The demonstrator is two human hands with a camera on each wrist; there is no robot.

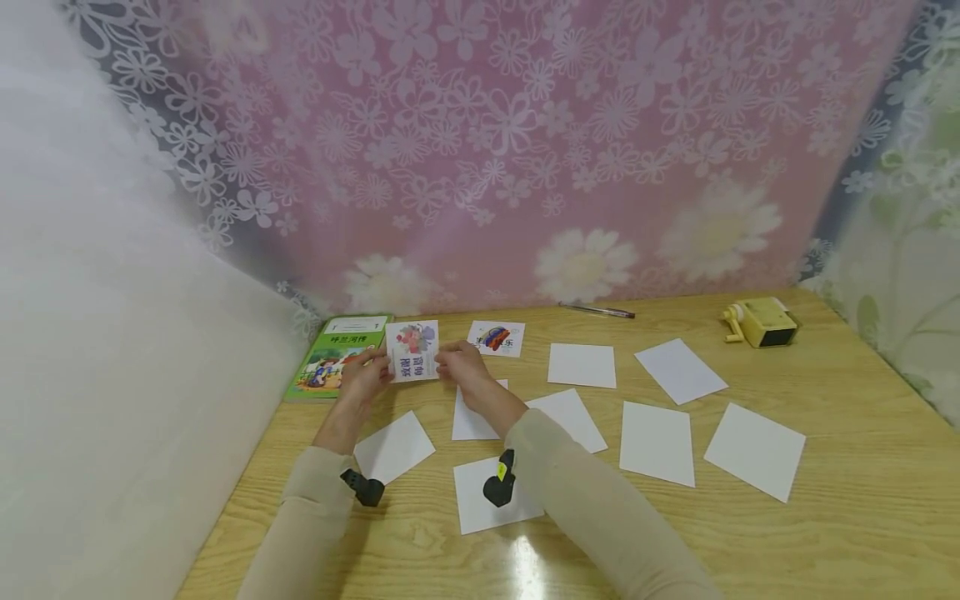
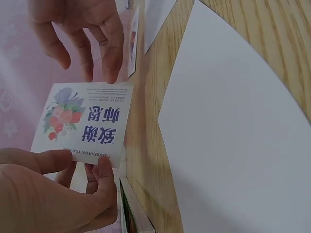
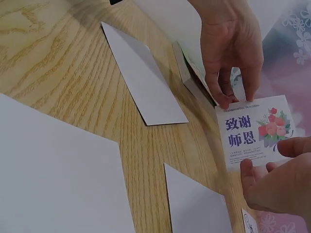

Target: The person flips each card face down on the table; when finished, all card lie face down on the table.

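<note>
My left hand [image 1: 363, 377] pinches a greeting card [image 1: 413, 337] by its left edge. The card carries a red and purple bouquet and dark purple Chinese lettering, and is lifted off the table, its printed face toward me. At the opposite edge is my right hand [image 1: 467, 367]; in the left wrist view the fingers [image 2: 112, 68] are loosely extended, two tips at the card's edge and another digit apart from it. Behind the left hand lies a green storybook [image 1: 330, 354]. Just beyond the right hand a second printed card [image 1: 497, 338] with a colourful drawing lies face up.
Several white cards [image 1: 656, 442] lie spread over the wooden table [image 1: 847, 375], some under my forearms. A pen [image 1: 600, 311] lies along the back by the flowered curtain [image 1: 480, 167]. A yellow pencil sharpener with a crank [image 1: 761, 322] stands at the back right.
</note>
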